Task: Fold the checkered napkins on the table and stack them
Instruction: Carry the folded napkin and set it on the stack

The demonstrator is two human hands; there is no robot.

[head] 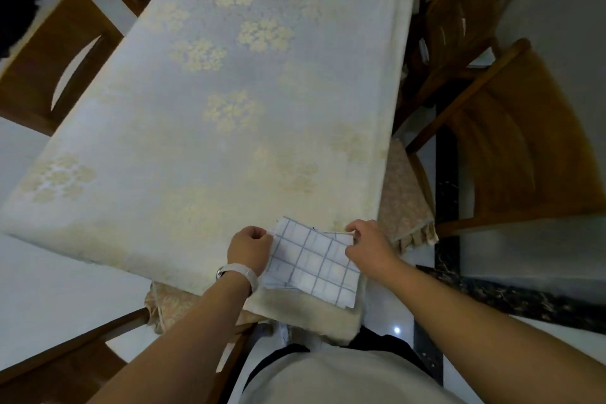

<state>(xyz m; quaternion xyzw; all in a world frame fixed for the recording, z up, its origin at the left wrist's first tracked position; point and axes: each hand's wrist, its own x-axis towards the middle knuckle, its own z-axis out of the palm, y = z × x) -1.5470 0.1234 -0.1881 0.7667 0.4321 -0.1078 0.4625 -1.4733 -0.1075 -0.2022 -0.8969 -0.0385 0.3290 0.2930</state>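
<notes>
A white napkin with a blue check pattern lies at the near right corner of the table, which wears a pale floral tablecloth. It looks folded, with layered edges showing at its near side. My left hand, with a watch on the wrist, pinches the napkin's far left corner. My right hand pinches its far right corner. Both hands have curled fingers on the cloth's far edge.
Wooden chairs stand around the table: one at the left, one at the near left, two at the right. A beige patterned seat cushion lies beside the table's right edge. The floor is pale tile.
</notes>
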